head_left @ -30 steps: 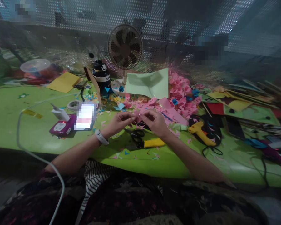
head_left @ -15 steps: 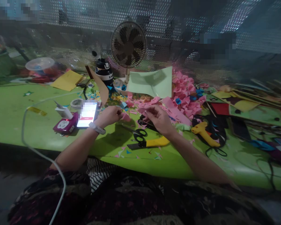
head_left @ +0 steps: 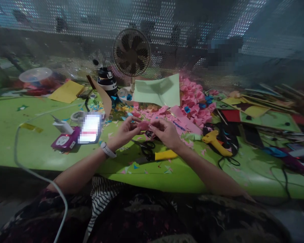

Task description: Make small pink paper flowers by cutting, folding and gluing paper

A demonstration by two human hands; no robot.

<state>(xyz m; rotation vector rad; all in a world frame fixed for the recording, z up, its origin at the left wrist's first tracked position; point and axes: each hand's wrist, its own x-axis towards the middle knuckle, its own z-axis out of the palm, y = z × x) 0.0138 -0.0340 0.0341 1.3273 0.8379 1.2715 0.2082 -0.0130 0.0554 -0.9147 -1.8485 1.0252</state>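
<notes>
Between my two hands, just above the green table [head_left: 111, 167], is a small piece of pink paper [head_left: 143, 126]. My left hand [head_left: 126, 132], with a pale watch [head_left: 108, 150] on the wrist, pinches its left side. Fingertips of my right hand [head_left: 165, 132] close on its right side. Black-handled scissors [head_left: 148, 145] lie below the hands. Nearer the table's front edge is a yellow-handled cutter [head_left: 165, 155] with a dark blade. A heap of pink paper pieces [head_left: 194, 101] rises behind my right hand.
A lit phone [head_left: 89, 130] and a purple power adapter [head_left: 65, 139] sit left of my hands, with a white cable beside them. Right of them lies a yellow glue gun [head_left: 218, 143]. A fan [head_left: 131, 53], a black bottle [head_left: 107, 82] and a pale green sheet [head_left: 157, 91] stand behind.
My hands have come together. The left, earlier curled apart from the paper, now grips the pink piece along with the right. The whole view has shifted slightly.
</notes>
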